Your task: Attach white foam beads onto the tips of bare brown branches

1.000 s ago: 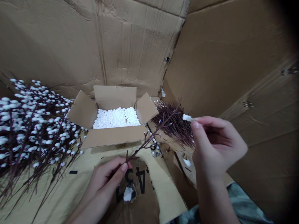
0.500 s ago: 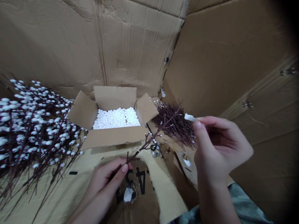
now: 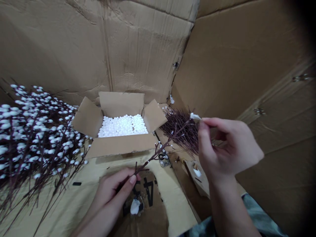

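My left hand (image 3: 120,191) is closed around the lower part of a dark brown branched artificial twig (image 3: 160,150), which slants up to the right. Small white dabs show on some of its side shoots. Between thumb and forefinger, my right hand (image 3: 227,144) pinches a small thin piece with a white, paste-like tip (image 3: 195,116); its exact kind is hard to make out. That white tip is beside the twig's upper end, and I cannot tell whether they touch. Below the twig, a white blob (image 3: 135,206) lies on a brown cardboard piece (image 3: 150,217).
Behind the twig stands an open cardboard box (image 3: 123,144) of small white balls (image 3: 123,125). White-tipped branches (image 3: 44,131) are heaped at the left. A bundle of bare brown twigs (image 3: 180,131) lies at the right. Tall cardboard walls (image 3: 138,49) enclose the back and right side.
My right hand has moved left and slightly up, bringing the white tip close to the twig's upper end. My left hand and the twig have barely moved.
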`<state>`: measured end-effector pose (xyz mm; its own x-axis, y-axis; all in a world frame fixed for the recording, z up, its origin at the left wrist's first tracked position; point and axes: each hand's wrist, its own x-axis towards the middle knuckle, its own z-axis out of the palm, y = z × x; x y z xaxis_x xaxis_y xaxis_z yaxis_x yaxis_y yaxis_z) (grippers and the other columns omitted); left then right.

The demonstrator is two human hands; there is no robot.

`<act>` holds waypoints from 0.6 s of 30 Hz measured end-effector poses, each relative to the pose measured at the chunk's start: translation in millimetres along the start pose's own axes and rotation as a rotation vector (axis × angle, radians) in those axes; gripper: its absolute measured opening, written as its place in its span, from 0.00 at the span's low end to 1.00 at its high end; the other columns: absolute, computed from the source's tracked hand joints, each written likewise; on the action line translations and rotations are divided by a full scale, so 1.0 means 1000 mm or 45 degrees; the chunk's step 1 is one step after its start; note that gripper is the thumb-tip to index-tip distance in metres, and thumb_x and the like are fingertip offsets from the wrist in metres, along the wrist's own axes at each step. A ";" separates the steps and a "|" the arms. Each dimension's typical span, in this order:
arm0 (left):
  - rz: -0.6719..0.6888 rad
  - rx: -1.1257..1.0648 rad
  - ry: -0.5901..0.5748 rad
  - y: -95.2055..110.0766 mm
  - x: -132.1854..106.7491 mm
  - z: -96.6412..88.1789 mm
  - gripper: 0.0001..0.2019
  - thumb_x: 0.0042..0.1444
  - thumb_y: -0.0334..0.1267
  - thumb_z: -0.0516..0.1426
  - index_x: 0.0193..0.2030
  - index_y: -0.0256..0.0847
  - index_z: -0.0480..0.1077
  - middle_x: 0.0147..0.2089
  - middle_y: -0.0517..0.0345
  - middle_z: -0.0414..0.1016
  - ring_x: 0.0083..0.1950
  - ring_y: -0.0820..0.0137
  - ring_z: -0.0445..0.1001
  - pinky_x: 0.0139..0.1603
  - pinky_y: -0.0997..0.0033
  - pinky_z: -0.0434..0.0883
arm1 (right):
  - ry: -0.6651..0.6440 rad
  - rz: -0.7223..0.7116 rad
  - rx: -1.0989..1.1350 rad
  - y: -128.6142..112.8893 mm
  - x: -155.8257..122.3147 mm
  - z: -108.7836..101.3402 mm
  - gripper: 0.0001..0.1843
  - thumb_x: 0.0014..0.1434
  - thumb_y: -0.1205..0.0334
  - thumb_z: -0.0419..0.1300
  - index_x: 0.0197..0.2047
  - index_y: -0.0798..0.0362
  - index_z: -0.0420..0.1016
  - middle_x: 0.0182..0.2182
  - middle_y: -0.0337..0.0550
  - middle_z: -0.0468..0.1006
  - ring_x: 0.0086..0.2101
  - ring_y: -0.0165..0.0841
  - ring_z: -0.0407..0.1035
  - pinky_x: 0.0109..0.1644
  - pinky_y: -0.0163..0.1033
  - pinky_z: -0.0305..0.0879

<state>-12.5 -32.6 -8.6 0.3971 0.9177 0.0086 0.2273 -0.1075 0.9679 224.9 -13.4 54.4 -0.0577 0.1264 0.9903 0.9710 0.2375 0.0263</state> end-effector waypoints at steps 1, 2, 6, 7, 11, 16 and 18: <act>0.007 0.003 -0.007 0.000 0.000 0.000 0.14 0.62 0.46 0.51 0.38 0.43 0.76 0.32 0.58 0.74 0.37 0.67 0.70 0.36 0.74 0.66 | 0.020 0.032 0.021 -0.001 0.000 -0.001 0.11 0.51 0.75 0.63 0.36 0.49 0.74 0.26 0.36 0.78 0.27 0.31 0.72 0.31 0.38 0.65; 0.013 0.008 -0.012 -0.001 0.001 0.000 0.14 0.62 0.46 0.51 0.39 0.43 0.76 0.32 0.58 0.74 0.37 0.67 0.70 0.36 0.74 0.66 | 0.031 0.072 0.049 -0.003 0.000 -0.002 0.11 0.51 0.74 0.63 0.35 0.49 0.74 0.26 0.36 0.78 0.27 0.31 0.71 0.30 0.37 0.64; 0.015 0.029 -0.006 0.001 0.002 -0.001 0.15 0.62 0.46 0.51 0.37 0.42 0.76 0.32 0.58 0.74 0.36 0.67 0.70 0.36 0.74 0.67 | -0.033 0.143 0.165 -0.008 0.001 -0.005 0.11 0.52 0.74 0.62 0.35 0.48 0.74 0.27 0.36 0.78 0.26 0.31 0.70 0.28 0.37 0.63; 0.017 0.032 -0.002 0.002 0.002 -0.001 0.15 0.62 0.46 0.51 0.36 0.42 0.76 0.32 0.58 0.74 0.36 0.67 0.70 0.36 0.74 0.67 | -0.064 0.118 0.177 -0.007 0.001 -0.005 0.11 0.52 0.75 0.62 0.35 0.48 0.74 0.27 0.36 0.78 0.26 0.31 0.70 0.28 0.37 0.63; 0.000 0.018 -0.005 0.006 0.001 -0.001 0.14 0.61 0.45 0.52 0.34 0.41 0.75 0.32 0.58 0.75 0.36 0.67 0.71 0.36 0.74 0.67 | -0.131 -0.020 0.125 -0.002 0.001 -0.002 0.15 0.50 0.76 0.62 0.37 0.46 0.73 0.28 0.35 0.78 0.28 0.32 0.71 0.31 0.39 0.64; -0.004 0.013 0.005 0.005 0.000 -0.001 0.15 0.61 0.46 0.52 0.33 0.41 0.74 0.32 0.57 0.75 0.36 0.66 0.71 0.36 0.74 0.67 | -0.069 0.053 0.091 -0.001 -0.001 -0.003 0.15 0.51 0.75 0.62 0.39 0.46 0.74 0.29 0.36 0.78 0.29 0.33 0.72 0.33 0.41 0.65; -0.009 0.017 0.002 0.003 0.000 -0.002 0.15 0.62 0.46 0.52 0.34 0.41 0.74 0.32 0.57 0.74 0.36 0.67 0.71 0.35 0.74 0.66 | -0.061 0.115 0.121 -0.004 -0.002 -0.004 0.14 0.51 0.74 0.62 0.38 0.45 0.75 0.28 0.36 0.78 0.29 0.33 0.72 0.33 0.41 0.65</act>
<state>-13.3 -32.7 -5.2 0.3942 0.9190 0.0018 0.2422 -0.1058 0.9644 221.6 -18.3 53.1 0.0160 0.1970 0.9803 0.9467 0.3126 -0.0783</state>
